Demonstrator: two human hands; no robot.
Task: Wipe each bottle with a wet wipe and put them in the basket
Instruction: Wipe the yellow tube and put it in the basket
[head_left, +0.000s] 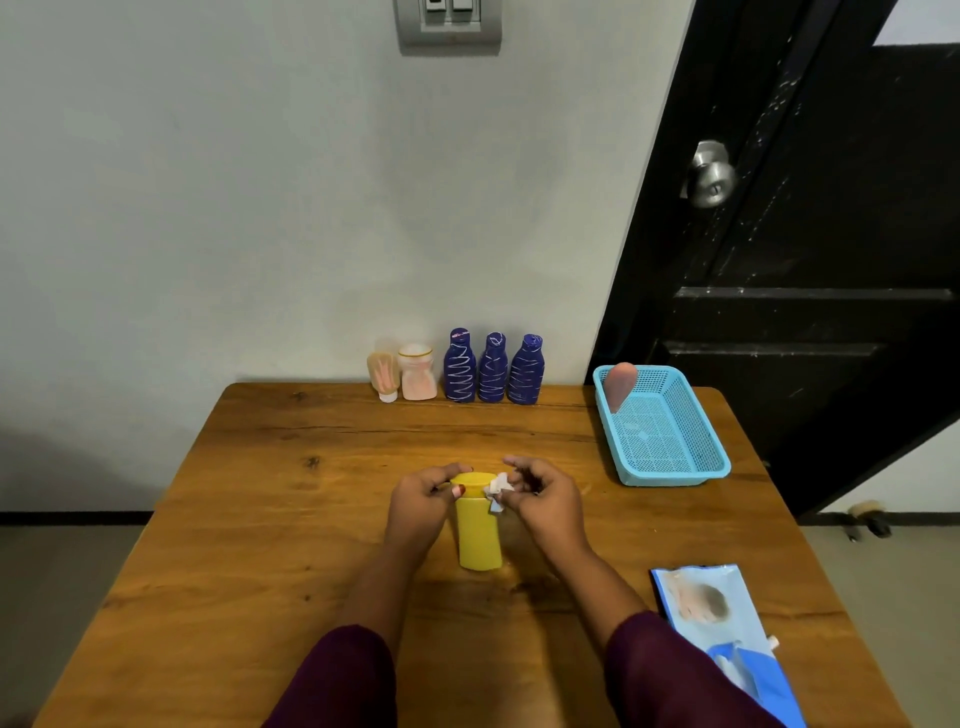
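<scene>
A yellow bottle (478, 530) stands upright in the middle of the wooden table (260, 519). My left hand (421, 501) grips its upper part from the left. My right hand (540, 493) pinches a crumpled white wet wipe (497, 491) against the bottle's cap on the right side. Three dark blue bottles (492, 370) stand in a row at the table's far edge, with a pink-white bottle (417, 373) and a small beige tube (383, 375) left of them. A light blue mesh basket (670, 470) at the far right holds one pink bottle (620, 385) leaning in its back corner.
A blue wet-wipe pack (727, 639) lies at the near right of the table, its flap end over the edge. A black door (810, 260) with a metal knob stands behind the basket. The wall runs right behind the row of bottles.
</scene>
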